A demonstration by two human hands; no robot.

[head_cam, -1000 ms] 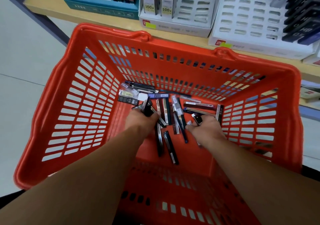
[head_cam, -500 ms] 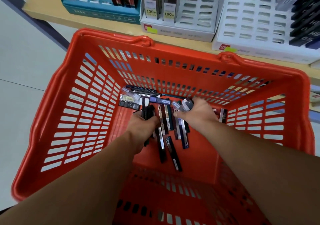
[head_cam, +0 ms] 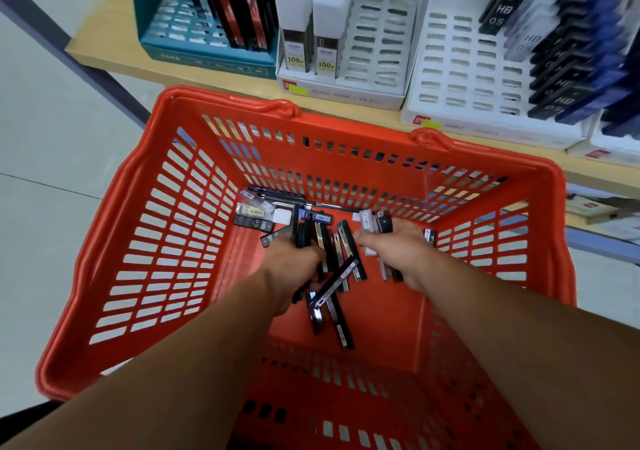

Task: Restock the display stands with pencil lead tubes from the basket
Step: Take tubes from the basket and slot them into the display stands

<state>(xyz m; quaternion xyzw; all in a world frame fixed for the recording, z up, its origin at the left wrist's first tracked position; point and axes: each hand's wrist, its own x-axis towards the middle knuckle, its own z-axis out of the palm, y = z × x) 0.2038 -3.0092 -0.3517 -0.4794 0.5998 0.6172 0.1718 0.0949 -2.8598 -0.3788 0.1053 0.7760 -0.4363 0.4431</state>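
- The red basket (head_cam: 138,242) sits just in front of a wooden shelf (head_cam: 104,48); both forearms reach down into it.
- The left hand (head_cam: 294,264) is curled round a bundle of dark tubes (head_cam: 302,233), whose ends stick up past the knuckles toward the basket's far wall.
- The right hand (head_cam: 398,252) is curled round a mixed handful (head_cam: 375,223) – pale tubes and at least 1 dark one show above the fingers, and more ends poke out below the palm.
- Loose lead tubes (head_cam: 341,328) lie scattered on the basket floor between and beneath the 2 hands, most of them dark, some crossing one another.
- More tubes lie along the far left of the floor, among them a black tube marked HB 0.5 (head_cam: 252,223).
- 3 display stands are on the shelf: a teal stand (head_cam: 194,34) at the left with dark and red packs, a white stand (head_cam: 374,44) in the middle with 2 tall white-capped packs marked 100, and a larger white stand (head_cam: 464,69) at the right – its right side is filled with black and blue HB tubes, and its left slots are open.
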